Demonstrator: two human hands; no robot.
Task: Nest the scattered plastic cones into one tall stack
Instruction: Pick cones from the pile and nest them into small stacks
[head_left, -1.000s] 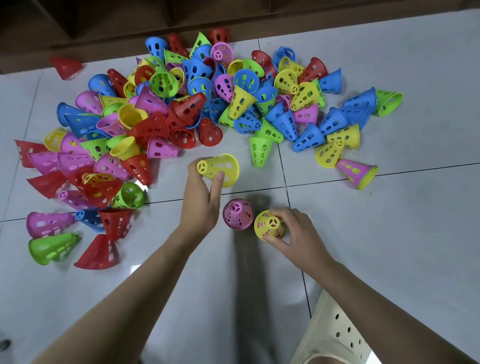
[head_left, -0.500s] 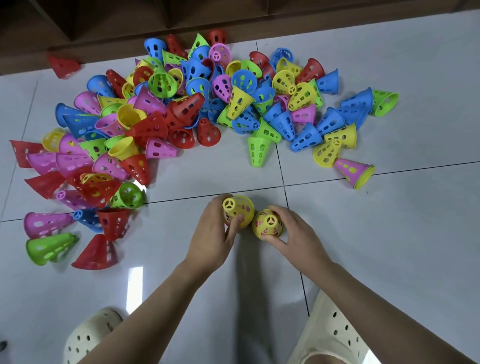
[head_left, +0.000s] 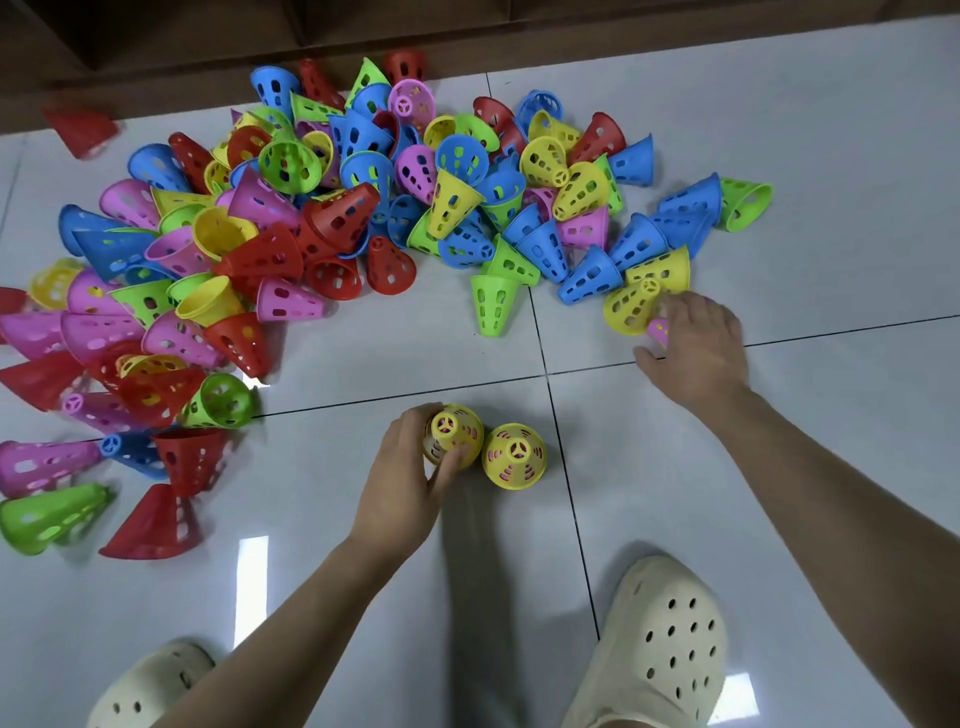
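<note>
Two upright yellow cones with pink showing through their holes are seen on the white tiled floor, near its front edge and just below a dark grout line. The left cone is gripped by the left hand, whose fingers and thumb are curled round its wall. The right cone is set just beside it, untouched. The right hand is laid with fingers spread over a pink cone at the near right fringe of the pile; whether that cone is actually pinched cannot be told, as the hand is blurred. Another yellow cone is found touching its fingertips. The remaining red, blue, green, pink and yellow cones are heaped across the far and left parts of the floor. Two cream clogs are shown at the front edge.
</note>
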